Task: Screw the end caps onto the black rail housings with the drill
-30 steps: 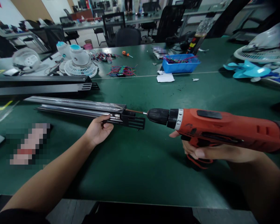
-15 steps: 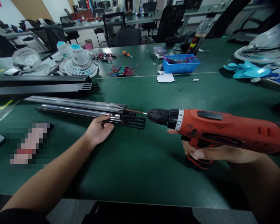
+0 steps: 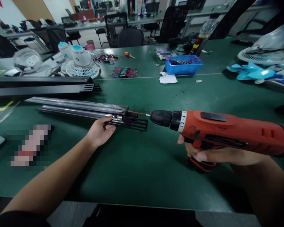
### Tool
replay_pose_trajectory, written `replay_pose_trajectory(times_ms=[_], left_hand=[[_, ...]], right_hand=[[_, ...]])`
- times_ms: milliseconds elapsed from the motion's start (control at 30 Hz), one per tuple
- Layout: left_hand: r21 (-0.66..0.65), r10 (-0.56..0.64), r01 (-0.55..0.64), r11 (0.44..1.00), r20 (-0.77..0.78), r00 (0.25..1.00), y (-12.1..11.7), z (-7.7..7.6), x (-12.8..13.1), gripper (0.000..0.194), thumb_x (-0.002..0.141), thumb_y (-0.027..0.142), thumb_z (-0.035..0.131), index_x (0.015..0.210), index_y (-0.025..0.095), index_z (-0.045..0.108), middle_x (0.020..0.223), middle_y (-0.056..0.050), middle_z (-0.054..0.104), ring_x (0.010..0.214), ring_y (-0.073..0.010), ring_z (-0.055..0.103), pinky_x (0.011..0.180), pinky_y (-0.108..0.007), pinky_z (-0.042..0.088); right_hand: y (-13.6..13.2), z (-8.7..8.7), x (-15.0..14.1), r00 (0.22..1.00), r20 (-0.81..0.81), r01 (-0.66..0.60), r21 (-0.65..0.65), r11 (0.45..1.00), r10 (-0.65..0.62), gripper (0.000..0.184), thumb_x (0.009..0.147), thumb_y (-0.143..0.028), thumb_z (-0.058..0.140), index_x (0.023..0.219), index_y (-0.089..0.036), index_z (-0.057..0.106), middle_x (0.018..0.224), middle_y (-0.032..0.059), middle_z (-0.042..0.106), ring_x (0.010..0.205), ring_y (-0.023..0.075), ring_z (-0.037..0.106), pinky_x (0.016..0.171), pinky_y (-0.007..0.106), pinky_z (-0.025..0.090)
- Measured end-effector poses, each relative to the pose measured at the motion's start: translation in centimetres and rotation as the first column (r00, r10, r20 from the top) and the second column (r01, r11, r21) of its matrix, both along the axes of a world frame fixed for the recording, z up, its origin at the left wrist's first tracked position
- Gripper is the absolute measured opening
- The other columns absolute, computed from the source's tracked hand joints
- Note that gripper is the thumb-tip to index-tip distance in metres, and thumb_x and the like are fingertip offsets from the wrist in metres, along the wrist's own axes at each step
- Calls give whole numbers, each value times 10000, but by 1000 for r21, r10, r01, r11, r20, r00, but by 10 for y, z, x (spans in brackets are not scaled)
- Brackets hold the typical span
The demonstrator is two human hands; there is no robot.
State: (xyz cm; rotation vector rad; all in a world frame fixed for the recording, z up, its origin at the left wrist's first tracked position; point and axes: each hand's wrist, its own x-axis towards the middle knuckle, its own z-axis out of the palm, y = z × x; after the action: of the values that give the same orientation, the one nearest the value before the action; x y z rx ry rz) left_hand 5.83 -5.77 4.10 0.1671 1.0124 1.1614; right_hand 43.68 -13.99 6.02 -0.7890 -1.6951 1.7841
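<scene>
Across the green desk (image 3: 142,183), nearer its front edge than the back, lies the long metal housing (image 3: 85,108), its slotted end plate (image 3: 140,124) pointing toward the drill (image 3: 232,130). I have the left hand (image 3: 99,133) pinching the housing near that end, thumb on top and the other fingers curled below. The right hand (image 3: 208,155) is wrapped around the drill's grip; one fingertip shows beneath the chuck (image 3: 161,118), but I cannot tell whether the trigger is pressed.

A long, thin bit (image 3: 139,113) runs from the chuck into the end of the housing, just above the slotted plate. I judge the step in hand to be driving or loosening a fastener inside, though its tip is hidden from me and so is the direction of turn. Carrying on from here calls for holding the bit in line with the housing, with even push from the right and a firm pinch from the left, since a tilt could make the tip slip.

Beyond the work, I see a blue bin (image 3: 183,69) holding tangled red and dark wires, with white paper (image 3: 168,79) beside its near left corner. Behind it leans a clear bottle (image 3: 201,41) with a dark label; whether any liquid is inside, I cannot tell.
</scene>
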Motion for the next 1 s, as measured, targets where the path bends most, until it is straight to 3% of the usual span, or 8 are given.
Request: replay_pose_trajectory(times_ms=[200, 567, 800, 1000], left_hand=[[0, 0, 0, 1000, -4, 1000, 0, 2, 1, 297, 930, -63, 501, 759, 180, 510, 620, 47, 483, 398, -42, 382, 379, -160, 346], [-3, -4, 4, 1000, 3, 1000, 1, -1, 0, 307, 944, -58, 506, 756, 185, 500, 618, 51, 480, 398, -37, 383, 380, -158, 348], [1, -6, 6, 1000, -9, 1000, 1, 1, 0, 325, 967, -52, 479, 743, 182, 497, 610, 50, 481, 399, -33, 388, 381, -149, 355], [20, -24, 24, 1000, 5, 1000, 1, -2, -1, 318, 979, -49, 473, 756, 173, 518, 624, 43, 502, 403, -33, 404, 379, -149, 366]], right_hand=[[1, 0, 4, 999, 26, -32, 25, 999, 31, 324, 1011, -244, 774, 1322, -247, 684, 819, 3, 722, 589, 147, 691, 554, 275, 614], [-1, -7, 3, 997, -61, -51, -92, 994, 46, 396, 989, -334, 811, 1341, -240, 655, 791, -9, 676, 603, 145, 632, 546, 281, 583], [-3, -10, 3, 1000, -30, 5, -83, 997, -7, 425, 938, -368, 854, 1313, -269, 681, 760, -26, 660, 583, 153, 629, 538, 292, 597], [-5, -2, -3, 993, 65, 99, 11, 995, -99, 271, 969, -316, 822, 1211, -254, 718, 726, -18, 713, 529, 145, 663, 501, 269, 595]])
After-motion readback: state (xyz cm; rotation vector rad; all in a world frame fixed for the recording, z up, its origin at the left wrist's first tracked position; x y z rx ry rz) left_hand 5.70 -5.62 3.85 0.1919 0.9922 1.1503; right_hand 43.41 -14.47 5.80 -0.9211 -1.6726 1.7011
